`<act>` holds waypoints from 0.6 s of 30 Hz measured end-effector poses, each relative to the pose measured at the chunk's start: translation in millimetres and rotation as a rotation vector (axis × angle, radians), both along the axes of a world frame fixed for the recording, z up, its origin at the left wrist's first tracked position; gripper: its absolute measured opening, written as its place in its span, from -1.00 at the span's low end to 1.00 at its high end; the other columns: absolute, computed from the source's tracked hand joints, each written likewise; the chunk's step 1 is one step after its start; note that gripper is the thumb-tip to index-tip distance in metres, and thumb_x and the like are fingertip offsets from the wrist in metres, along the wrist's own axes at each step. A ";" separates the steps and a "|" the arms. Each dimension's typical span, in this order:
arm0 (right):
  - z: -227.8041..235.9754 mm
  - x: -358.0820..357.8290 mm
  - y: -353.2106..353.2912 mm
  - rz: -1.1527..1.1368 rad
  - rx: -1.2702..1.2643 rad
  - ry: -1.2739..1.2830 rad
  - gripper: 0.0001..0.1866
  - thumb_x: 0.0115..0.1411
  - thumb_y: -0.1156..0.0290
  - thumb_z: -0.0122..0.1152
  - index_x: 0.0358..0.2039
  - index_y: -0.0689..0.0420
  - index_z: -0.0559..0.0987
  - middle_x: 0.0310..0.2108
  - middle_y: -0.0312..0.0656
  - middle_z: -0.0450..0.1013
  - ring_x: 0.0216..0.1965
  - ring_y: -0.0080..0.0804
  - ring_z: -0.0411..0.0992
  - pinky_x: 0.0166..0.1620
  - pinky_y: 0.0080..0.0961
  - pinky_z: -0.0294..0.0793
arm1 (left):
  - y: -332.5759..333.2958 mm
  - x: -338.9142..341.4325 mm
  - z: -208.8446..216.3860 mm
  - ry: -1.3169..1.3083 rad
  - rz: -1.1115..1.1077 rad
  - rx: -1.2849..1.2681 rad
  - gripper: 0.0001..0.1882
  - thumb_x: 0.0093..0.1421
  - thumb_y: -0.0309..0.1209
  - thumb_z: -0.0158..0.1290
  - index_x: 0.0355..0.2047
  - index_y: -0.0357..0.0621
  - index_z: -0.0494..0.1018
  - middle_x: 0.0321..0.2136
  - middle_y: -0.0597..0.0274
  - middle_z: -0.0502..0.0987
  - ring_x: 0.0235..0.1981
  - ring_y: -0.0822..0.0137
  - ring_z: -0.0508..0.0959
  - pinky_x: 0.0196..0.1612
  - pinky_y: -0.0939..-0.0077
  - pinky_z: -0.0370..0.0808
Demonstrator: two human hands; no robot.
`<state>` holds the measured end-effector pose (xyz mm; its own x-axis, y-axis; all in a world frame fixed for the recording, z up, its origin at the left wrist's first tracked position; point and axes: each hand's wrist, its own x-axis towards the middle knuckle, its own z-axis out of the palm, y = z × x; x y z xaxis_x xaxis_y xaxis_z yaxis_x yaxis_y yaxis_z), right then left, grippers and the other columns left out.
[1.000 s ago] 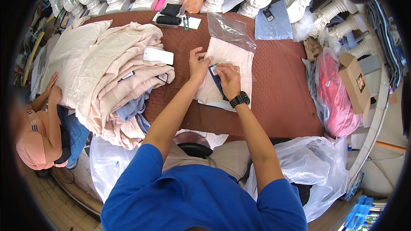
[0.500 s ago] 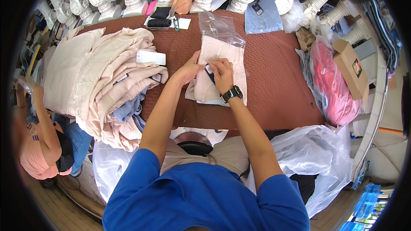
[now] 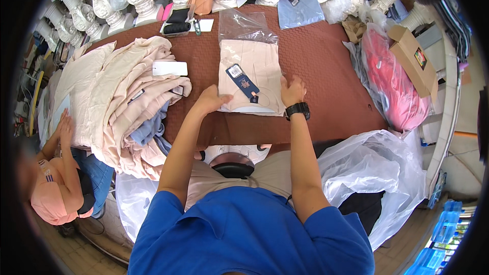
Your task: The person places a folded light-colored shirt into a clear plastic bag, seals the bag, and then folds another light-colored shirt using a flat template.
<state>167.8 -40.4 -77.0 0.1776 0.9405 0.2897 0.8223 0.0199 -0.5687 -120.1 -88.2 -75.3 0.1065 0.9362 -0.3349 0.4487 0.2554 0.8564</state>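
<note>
A folded beige garment (image 3: 265,61) lies flat in front of me. On top of it rests a dark blue hang tag (image 3: 243,82) on a thin string, set slantwise, with a small dark label at its lower end. Beyond the garment's far edge spreads a clear plastic bag (image 3: 248,26); how far it reaches under the garment is hidden. My left hand (image 3: 211,100) grips the near left edge, thumb on top and fingers mostly out of sight. At the right edge my right hand (image 3: 294,90), with a black watch on the wrist, touches the side with fingers apart.
A large heap of beige garments (image 3: 132,86) stands left on the brown-covered table (image 3: 326,81). Black thread spools (image 3: 177,23) and a bagged blue garment (image 3: 300,10) lie at the back. Bagged pink cloth (image 3: 389,81) and a cardboard box (image 3: 415,61) are right. Another person (image 3: 61,188) sits left.
My hands have drawn apart, from the tag in the middle to the garment's two sides. The tag now lies fully exposed on top. The garment looks straighter and squarer.
</note>
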 end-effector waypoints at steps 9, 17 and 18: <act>-19.2 10.2 -31.3 0.141 -0.294 0.285 -0.45 0.23 0.05 0.22 -0.06 0.35 0.48 -0.13 0.25 0.53 -0.15 0.15 0.57 -0.10 -0.11 0.56 | -24.8 21.1 9.9 -0.660 0.236 -0.181 -0.58 0.35 -0.31 0.03 0.07 -0.41 0.34 -0.08 -0.09 0.54 -0.08 0.16 0.60 -0.12 0.34 0.61; 21.3 -20.9 -53.5 0.129 -0.605 1.193 -0.69 0.37 0.34 0.06 -0.06 0.29 0.28 -0.26 0.05 0.52 -0.47 -0.30 0.56 -0.59 -0.52 0.50 | -57.7 40.4 1.1 -1.128 0.504 -0.036 -0.43 0.31 -0.05 0.11 0.20 -0.08 0.34 0.11 0.28 0.46 0.14 0.36 0.38 0.20 0.31 0.19; 18.3 -24.5 -53.3 0.128 -0.585 1.198 -0.69 0.36 0.35 0.08 -0.06 0.29 0.29 -0.27 0.05 0.52 -0.52 -0.34 0.55 -0.62 -0.54 0.48 | -58.1 45.3 -6.0 -1.028 0.480 0.040 -0.43 0.30 -0.05 0.12 0.22 -0.04 0.32 0.11 0.29 0.45 0.15 0.36 0.37 0.24 0.25 0.17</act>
